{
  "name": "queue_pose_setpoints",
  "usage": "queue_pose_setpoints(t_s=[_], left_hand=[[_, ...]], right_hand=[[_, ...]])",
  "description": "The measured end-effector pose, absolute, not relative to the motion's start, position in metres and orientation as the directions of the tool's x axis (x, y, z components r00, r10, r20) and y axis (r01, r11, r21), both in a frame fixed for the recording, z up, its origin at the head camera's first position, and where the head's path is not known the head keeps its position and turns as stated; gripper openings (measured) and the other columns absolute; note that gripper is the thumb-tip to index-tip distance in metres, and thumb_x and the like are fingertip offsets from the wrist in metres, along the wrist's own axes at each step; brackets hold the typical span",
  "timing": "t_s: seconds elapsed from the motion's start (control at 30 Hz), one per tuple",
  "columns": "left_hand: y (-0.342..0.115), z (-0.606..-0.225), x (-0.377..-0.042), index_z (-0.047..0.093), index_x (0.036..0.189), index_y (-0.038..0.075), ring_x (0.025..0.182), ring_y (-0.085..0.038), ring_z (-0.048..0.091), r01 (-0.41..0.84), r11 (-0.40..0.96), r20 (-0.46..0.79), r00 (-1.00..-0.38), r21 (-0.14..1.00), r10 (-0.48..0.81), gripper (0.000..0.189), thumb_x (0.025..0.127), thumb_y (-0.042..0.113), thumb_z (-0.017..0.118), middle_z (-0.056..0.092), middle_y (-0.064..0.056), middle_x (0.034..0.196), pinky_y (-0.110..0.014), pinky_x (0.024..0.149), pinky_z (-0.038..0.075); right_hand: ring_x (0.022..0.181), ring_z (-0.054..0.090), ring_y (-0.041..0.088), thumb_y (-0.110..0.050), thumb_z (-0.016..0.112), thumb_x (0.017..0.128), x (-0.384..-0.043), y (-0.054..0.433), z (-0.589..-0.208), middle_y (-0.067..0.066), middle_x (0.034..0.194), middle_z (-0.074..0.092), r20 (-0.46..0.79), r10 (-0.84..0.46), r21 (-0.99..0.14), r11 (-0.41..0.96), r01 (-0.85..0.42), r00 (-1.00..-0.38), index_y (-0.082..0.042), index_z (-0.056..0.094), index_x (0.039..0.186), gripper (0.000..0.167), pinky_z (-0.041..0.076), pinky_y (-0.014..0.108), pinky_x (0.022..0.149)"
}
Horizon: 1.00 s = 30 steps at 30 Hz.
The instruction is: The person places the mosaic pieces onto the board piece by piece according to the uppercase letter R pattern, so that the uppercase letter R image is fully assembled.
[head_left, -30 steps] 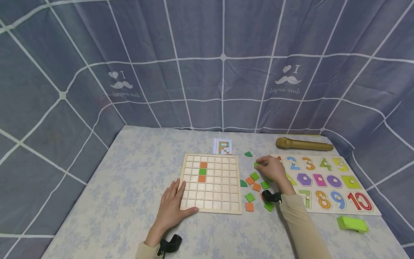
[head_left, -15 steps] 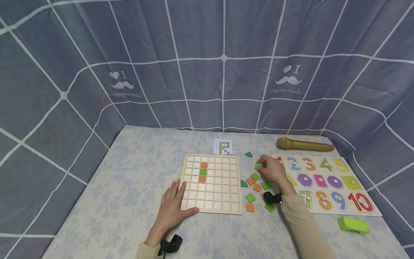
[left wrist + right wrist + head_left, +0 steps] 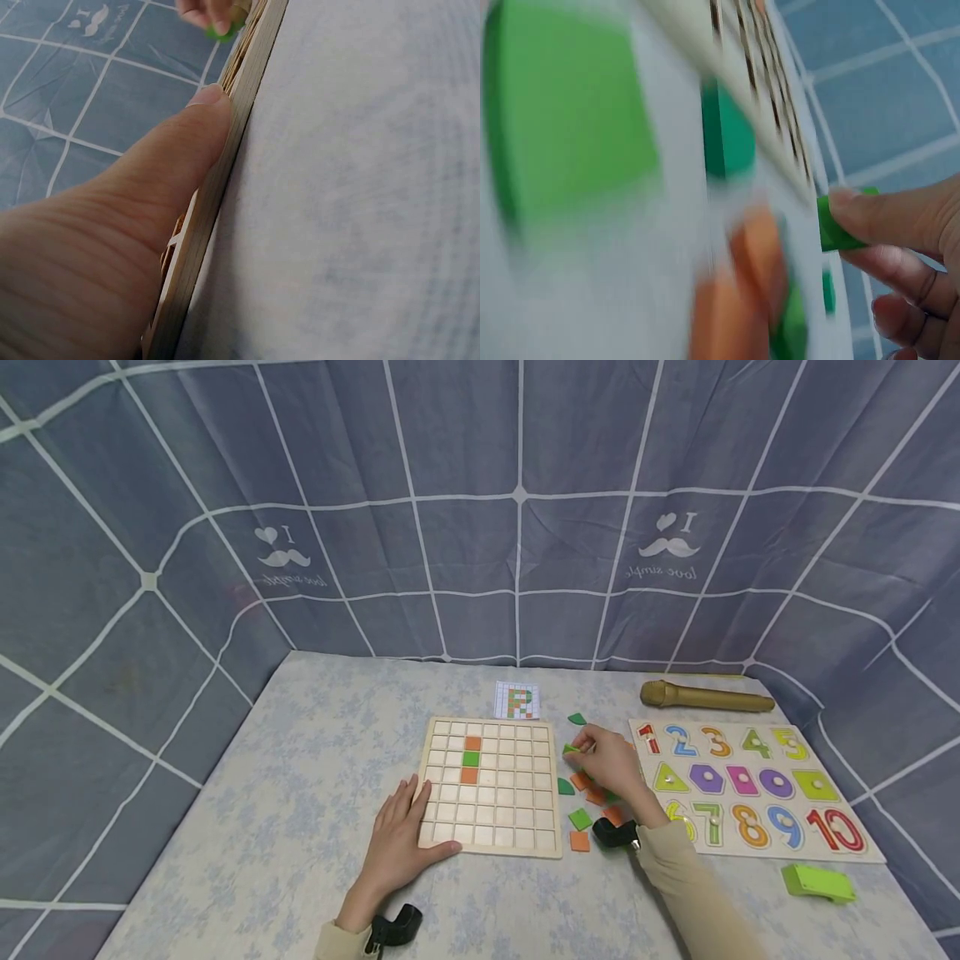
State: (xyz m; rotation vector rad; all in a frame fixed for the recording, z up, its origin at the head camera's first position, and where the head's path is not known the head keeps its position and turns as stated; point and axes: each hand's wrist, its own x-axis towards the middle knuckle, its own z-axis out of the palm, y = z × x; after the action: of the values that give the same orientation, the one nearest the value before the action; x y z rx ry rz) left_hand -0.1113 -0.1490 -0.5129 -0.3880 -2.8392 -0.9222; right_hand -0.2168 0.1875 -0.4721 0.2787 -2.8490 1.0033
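My left hand (image 3: pixel 396 839) rests at the lower left corner of a wooden grid board (image 3: pixel 491 853), its thumb along the front edge and its straight fingers by the left side. In the board's left part sit a green square tile (image 3: pixel 470 758) and two orange tiles, one above it (image 3: pixel 472 743) and one below (image 3: pixel 468 775). Just right of the board, my right hand (image 3: pixel 611 764) pinches a green square tile (image 3: pixel 838 225) between thumb and fingers. Loose orange and green tiles lie below that hand, which partly covers them. A dark green quarter-round piece (image 3: pixel 566 786) lies beside the board.
Behind the board lies a small pattern card (image 3: pixel 517 700). On the right are a number and shape puzzle board (image 3: pixel 750 789), a gold microphone (image 3: pixel 705 696) and a light green block (image 3: pixel 818 882). Another dark green piece (image 3: pixel 577 718) lies at the back of the loose tiles.
My right hand has moved left toward the grid board with the green tile, uncovering more of the number puzzle. My left hand has stayed in place.
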Motion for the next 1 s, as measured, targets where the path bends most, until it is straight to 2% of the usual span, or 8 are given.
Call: queue_pose_setpoints(t_s=[0.27, 0.5, 0.63, 1.0], left_hand=[[-0.149, -0.512, -0.111, 0.035, 0.145, -0.002, 0.138, -0.041, 0.017, 0.296, 0.778, 0.227, -0.953, 0.554, 0.202, 0.101, 0.073, 0.058, 0.073, 0.025, -0.025, 0.15, -0.056, 0.107, 0.017], [-0.149, -0.51, -0.11, 0.032, 0.147, 0.0, 0.14, -0.039, 0.013, 0.26, 0.787, 0.168, -0.965, 0.56, 0.199, 0.102, 0.074, 0.058, 0.073, 0.022, -0.022, 0.152, -0.055, 0.109, 0.014], [-0.149, -0.51, -0.11, 0.033, 0.146, -0.001, 0.139, -0.04, 0.015, 0.272, 0.789, 0.183, -0.962, 0.551, 0.204, 0.1, 0.075, 0.057, 0.073, 0.023, -0.023, 0.151, -0.056, 0.108, 0.016], [-0.149, -0.51, -0.111, 0.033, 0.146, -0.001, 0.139, -0.04, 0.016, 0.279, 0.788, 0.189, -0.96, 0.548, 0.208, 0.1, 0.075, 0.057, 0.072, 0.024, -0.024, 0.151, -0.057, 0.108, 0.016]], right_hand=[[0.057, 0.049, 0.012, -0.02, 0.08, 0.078, -0.207, 0.127, -0.467, -0.007, 0.071, 0.058, 0.159, -0.29, -0.715, 0.625, -0.312, -0.944, -0.016, 0.064, 0.076, 0.018, 0.041, 0.03, 0.052], [0.059, 0.051, 0.008, -0.02, 0.078, 0.081, -0.2, 0.089, -0.472, -0.011, 0.071, 0.059, 0.154, -0.408, -0.743, 0.553, -0.377, -0.9, -0.019, 0.069, 0.078, 0.009, 0.044, 0.028, 0.054], [0.061, 0.054, 0.005, -0.021, 0.078, 0.081, -0.197, 0.074, -0.476, -0.013, 0.071, 0.059, 0.145, -0.437, -0.733, 0.556, -0.393, -0.888, -0.02, 0.07, 0.081, 0.008, 0.045, 0.026, 0.057], [0.057, 0.052, 0.004, -0.022, 0.078, 0.081, -0.196, 0.057, -0.478, -0.013, 0.069, 0.059, 0.13, -0.45, -0.691, 0.598, -0.406, -0.883, -0.019, 0.071, 0.08, 0.008, 0.044, 0.024, 0.055]])
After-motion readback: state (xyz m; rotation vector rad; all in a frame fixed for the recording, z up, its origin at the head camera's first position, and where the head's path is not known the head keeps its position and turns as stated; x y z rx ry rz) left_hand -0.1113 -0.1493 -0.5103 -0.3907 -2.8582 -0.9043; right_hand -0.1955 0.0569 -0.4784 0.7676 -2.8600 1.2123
